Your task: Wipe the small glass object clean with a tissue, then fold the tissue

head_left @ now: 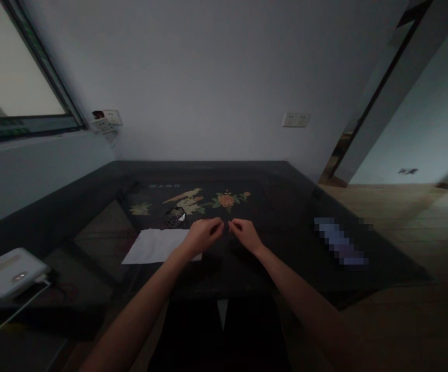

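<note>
White paper [156,246] lies, perhaps for easy reach, near the left hand [204,233], whose fingers curl like the right hand's [246,235], whether closed on anything I cannot tell.

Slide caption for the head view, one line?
Left hand and right hand, fingers curled, close but apart at a dark table; white paper near the left.

A glossy dark table [281,206] stands against a pale wall [208,77] above tan flooring [394,204].

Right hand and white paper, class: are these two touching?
Apart: the head view shows dark tabletop between the right hand and the white paper.
</note>
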Available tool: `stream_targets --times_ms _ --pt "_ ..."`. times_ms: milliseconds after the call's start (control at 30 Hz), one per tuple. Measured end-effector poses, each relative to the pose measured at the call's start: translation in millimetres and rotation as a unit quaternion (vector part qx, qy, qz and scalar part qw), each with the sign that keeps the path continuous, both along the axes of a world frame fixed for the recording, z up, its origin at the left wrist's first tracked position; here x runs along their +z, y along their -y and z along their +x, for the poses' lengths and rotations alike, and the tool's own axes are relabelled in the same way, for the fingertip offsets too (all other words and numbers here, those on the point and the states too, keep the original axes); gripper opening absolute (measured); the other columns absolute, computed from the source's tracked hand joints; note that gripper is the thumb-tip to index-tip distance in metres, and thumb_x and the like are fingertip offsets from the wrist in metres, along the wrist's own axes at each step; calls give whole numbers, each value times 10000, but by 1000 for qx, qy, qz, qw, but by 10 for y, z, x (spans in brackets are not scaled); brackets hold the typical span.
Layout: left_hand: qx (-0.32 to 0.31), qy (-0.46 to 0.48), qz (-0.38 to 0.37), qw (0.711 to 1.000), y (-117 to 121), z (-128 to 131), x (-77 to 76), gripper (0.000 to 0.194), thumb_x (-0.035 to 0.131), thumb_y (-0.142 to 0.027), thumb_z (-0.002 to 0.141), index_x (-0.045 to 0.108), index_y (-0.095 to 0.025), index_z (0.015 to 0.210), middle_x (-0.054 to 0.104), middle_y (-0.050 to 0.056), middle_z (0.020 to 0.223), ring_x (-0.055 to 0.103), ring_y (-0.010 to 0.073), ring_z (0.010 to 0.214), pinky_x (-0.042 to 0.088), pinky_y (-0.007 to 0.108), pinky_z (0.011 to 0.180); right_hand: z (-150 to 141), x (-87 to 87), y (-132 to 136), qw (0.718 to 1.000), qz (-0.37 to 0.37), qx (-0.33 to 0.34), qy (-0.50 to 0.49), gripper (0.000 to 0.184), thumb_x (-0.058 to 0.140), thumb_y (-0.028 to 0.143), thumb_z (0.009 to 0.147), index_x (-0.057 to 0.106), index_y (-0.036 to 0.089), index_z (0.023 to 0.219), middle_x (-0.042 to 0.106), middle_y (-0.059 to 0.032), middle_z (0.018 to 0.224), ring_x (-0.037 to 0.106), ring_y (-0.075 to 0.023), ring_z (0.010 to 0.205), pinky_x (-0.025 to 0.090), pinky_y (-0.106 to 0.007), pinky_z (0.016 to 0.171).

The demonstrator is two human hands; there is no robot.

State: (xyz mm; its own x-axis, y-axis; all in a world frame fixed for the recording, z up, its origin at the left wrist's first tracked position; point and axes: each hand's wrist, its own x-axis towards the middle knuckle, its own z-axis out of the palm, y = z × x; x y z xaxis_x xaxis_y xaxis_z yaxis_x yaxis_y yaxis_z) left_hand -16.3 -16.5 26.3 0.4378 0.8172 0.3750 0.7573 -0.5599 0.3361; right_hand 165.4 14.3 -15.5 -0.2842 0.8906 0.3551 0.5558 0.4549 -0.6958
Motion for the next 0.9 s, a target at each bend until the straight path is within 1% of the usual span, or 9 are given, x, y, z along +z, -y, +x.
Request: stream_targets --times_ms 100,167,300,400,567,667,767,833,900 --pt "66 62 45 995 -148 -358 71 275 405 -342 897 591 -184 772 591 3 642 523 118 586 338 231 568 -5 19 17 1000 -9 7 7 376 423 380 882 555 183 591 508 17 551 469 -113 544 285 -230 566" --pt "128 79 68 986 -287 -679 47 295 397 -358 899 592 -187 757 579 8 637 516 128 583 362 246 583 -8 19 20 1000 -11 9 9 378 426 384 879 560 184 587 517 12 552 482 -119 548 293 -234 570" --pt "213 102 103 966 -508 -1305 -115 273 424 -389 875 595 -199 781 620 60 784 573 188 738 445 308 693 -17 21 31 1000 -20 16 -7 375 431 389 876 567 185 593 512 15 532 479 -121 528 300 -234 559" --pt "245 128 107 955 -593 -1570 -244 322 405 -435 869 597 -176 871 631 98 892 596 220 865 479 356 788 -91 68 63 999 -36 34 -8 375 429 392 881 583 183 611 486 25 496 457 -115 497 289 -230 532" --pt "233 121 -17 965 -640 -1635 -418 602 606 -546 698 558 -128 1128 601 169 1172 562 292 1097 430 442 964 -465 236 125 994 -29 82 61 310 467 350 877 636 188 674 582 7 594 510 -116 572 297 -230 561" --pt "228 108 -72 965 -604 -1641 -461 681 709 -522 588 565 -149 1140 611 175 1179 568 323 1110 434 470 962 -742 285 100 992 -33 64 107 178 517 287 850 664 214 780 652 -9 727 567 -135 676 317 -237 587" --pt "218 113 -98 964 -551 -1671 -450 677 740 -487 558 574 -174 1134 624 162 1171 586 318 1095 459 452 938 -931 244 49 986 -25 32 164 126 549 267 840 660 230 887 657 -37 916 586 -169 854 369 -249 664" --pt "216 115 -104 964 -530 -1678 -441 713 761 -469 531 570 -160 1144 613 172 1192 581 324 1110 461 441 944 -1001 193 30 979 -9 22 201 191 598 333 824 638 225 976 623 -63 1029 559 -204 975 398 -274 725" --pt "211 133 -97 964 -526 -1659 -446 749 784 -442 505 565 -142 1156 607 184 1201 575 339 1121 460 442 945 -1045 150 30 973 6 22 230 339 640 425 791 608 210 1051 591 -89 1098 522 -239 1051 414 -308 777"
